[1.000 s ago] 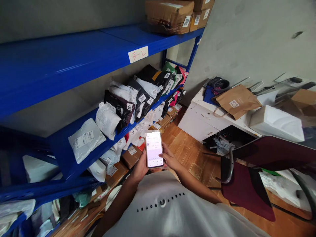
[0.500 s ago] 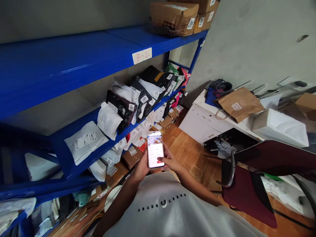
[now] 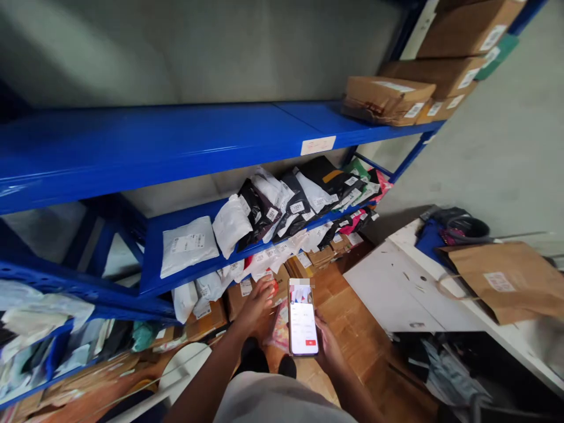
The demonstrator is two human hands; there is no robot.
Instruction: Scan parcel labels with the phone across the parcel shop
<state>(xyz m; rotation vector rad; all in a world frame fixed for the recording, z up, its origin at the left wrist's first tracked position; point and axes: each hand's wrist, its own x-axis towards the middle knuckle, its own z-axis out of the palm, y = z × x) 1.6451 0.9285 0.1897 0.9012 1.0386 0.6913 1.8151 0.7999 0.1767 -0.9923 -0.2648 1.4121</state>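
A smartphone [image 3: 303, 323] with a lit white screen and a red button rests in my right hand [image 3: 325, 341], whose fingers wrap its right side and back. My left hand [image 3: 261, 296] is apart from the phone, raised to its left with loosely bent fingers and nothing visible in them. Beyond it, on the blue middle shelf [image 3: 152, 283], lie a flat white parcel bag [image 3: 190, 244], a bulging white bag [image 3: 231, 226], and several black and grey labelled parcels [image 3: 296, 205]. More white labelled bags [image 3: 268, 258] lie below the shelf edge.
Cardboard boxes [image 3: 388, 100] stand on the upper shelf at right. A white cabinet [image 3: 388, 276] carries a brown paper bag [image 3: 497, 282]. A round white stool [image 3: 187, 364] is at lower left, and a pinkish plastic packet [image 3: 279, 329] lies on the wooden floor.
My left hand has let go of the phone and moved away to its left. My right hand keeps the phone, its thumb off the screen. The view has turned left.
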